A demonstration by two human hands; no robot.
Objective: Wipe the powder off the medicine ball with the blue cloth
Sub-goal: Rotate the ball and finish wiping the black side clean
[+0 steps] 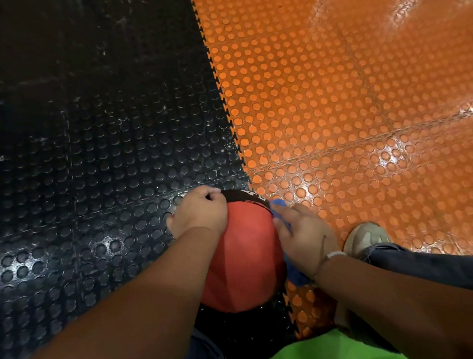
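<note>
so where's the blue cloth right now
In the head view the blue cloth lies under the right hand, pressed against the right side of the red medicine ball, by the seam of the black floor mat and orange floor mat.

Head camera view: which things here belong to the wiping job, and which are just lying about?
Job: medicine ball, blue cloth, left hand holding the ball, right hand pressing the cloth on it.
Just there: shoe, black floor tiles, orange floor tiles.

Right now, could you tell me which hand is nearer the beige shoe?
Right: the right hand is just left of the shoe; the left hand is across the medicine ball.
</note>
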